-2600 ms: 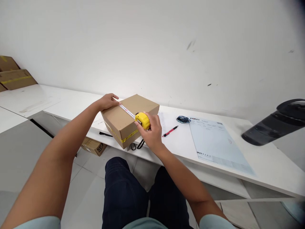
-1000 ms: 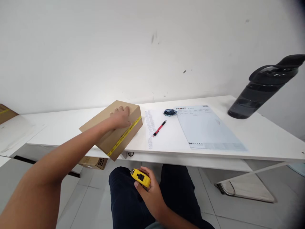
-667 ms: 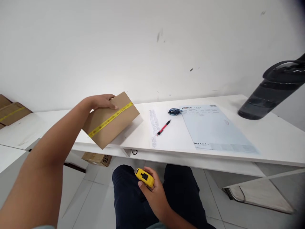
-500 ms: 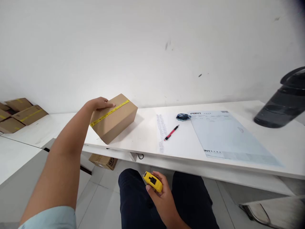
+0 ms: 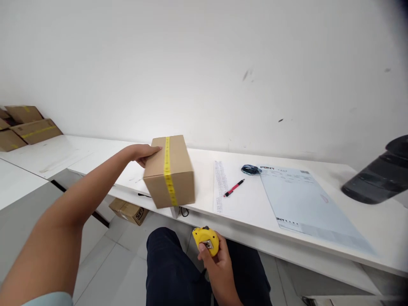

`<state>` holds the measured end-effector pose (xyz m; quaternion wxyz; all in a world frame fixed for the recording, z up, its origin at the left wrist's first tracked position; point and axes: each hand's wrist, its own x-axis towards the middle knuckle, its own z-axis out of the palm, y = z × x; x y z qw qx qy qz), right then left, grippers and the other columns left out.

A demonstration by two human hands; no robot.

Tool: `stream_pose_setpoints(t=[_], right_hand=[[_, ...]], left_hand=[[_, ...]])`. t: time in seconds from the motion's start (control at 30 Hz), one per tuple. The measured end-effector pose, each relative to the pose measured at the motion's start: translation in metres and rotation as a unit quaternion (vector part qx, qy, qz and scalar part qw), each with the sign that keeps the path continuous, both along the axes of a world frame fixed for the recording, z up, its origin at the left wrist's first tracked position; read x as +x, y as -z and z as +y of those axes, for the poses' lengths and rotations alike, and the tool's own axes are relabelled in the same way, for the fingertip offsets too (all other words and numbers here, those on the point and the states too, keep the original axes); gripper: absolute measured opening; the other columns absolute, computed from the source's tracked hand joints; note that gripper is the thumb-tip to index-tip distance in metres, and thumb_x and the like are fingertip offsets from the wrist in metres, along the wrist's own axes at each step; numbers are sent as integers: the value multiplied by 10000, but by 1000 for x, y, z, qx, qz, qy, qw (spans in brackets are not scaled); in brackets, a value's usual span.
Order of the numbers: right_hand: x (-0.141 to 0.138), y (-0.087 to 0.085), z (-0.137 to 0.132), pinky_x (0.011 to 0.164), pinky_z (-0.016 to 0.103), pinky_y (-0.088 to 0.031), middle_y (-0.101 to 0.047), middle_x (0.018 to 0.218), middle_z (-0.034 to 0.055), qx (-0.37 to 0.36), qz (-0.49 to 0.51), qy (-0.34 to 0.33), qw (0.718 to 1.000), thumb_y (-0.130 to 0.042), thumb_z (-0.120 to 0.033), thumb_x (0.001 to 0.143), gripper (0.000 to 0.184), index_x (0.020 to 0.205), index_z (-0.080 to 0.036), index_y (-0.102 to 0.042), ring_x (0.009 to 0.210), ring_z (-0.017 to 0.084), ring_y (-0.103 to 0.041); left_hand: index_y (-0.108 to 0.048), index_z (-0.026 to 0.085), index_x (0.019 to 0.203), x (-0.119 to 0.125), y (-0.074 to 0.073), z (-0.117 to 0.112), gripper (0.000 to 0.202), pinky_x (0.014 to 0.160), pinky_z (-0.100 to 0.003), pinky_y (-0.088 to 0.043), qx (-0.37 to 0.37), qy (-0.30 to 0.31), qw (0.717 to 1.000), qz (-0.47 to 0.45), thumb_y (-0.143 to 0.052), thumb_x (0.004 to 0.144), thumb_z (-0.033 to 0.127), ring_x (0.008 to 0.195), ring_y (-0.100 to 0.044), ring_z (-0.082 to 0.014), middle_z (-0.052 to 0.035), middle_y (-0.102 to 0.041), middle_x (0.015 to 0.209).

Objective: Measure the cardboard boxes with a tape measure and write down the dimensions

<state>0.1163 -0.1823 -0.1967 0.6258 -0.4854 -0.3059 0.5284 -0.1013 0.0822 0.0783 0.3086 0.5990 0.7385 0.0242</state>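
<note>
Judging from the layout, the handling can be put at partway. The cardboard box (image 5: pixel 181 163) is closed up, with a yellow strip (image 5: pixel 167 159) run across its top and down its near end, so sealing looks done. It is held at the front of the white table (image 5: pixel 204 170), its near end overlapping the front edge in view; whether the table is touched beneath cannot be made out. Release of the box is not yet done. No drawn-out blade is seen at the tape measure (image 5: pixel 208 239), so no reading looks to be under way. The pen (image 5: pixel 234 188) is left lying on the white paper (image 5: pixel 221 187), unheld.

The box is gripped at its left side by the left hand (image 5: pixel 142 153): thumb pressed on top, other fingers curled down the side, mostly hidden. The tape measure is clasped by the right hand (image 5: pixel 219 265), low over the lap (image 5: pixel 174 272), thumb across the near face, fingers wrapped behind, no slack visible.
</note>
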Motion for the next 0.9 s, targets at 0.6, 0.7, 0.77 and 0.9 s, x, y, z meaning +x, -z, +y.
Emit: stream_pose_setpoints(t=[0.6,0.7,0.77,0.9], right_hand=[[25,-72,2,639,320,-595,-701,1152,86,168,22,15,985,-840,-502,759,646,1326,-299,-608,859,237,-704],[30,-79,6,635,314,-585,-705,1110,74,160,36,-33,986,-831,-506,772,656,1351,-294,-608,800,207,-683],[34,-86,10,625,312,-579,-712,1047,60,167,36,-65,983,-846,-512,753,701,1369,-292,-594,743,189,-667],[53,-105,37,610,306,-562,-696,925,25,201,29,-35,979,-900,-525,668,828,1378,-305,-534,720,185,-655]], left_hand=[[-739,232,947,62,50,-203,82,698,-302,-569,671,611,392,150,-683,898,267,821,-686,-154,-36,-765,993],[-743,229,987,58,48,-201,136,689,-296,-584,671,608,384,180,-626,918,232,853,-705,-156,-47,-771,1080],[-743,212,1014,56,49,-204,156,712,-311,-600,678,601,381,184,-624,915,226,873,-714,-165,-61,-767,1117],[-686,315,1175,38,42,-203,270,809,-362,-615,669,548,459,204,-645,917,247,927,-728,-169,6,-754,1173]])
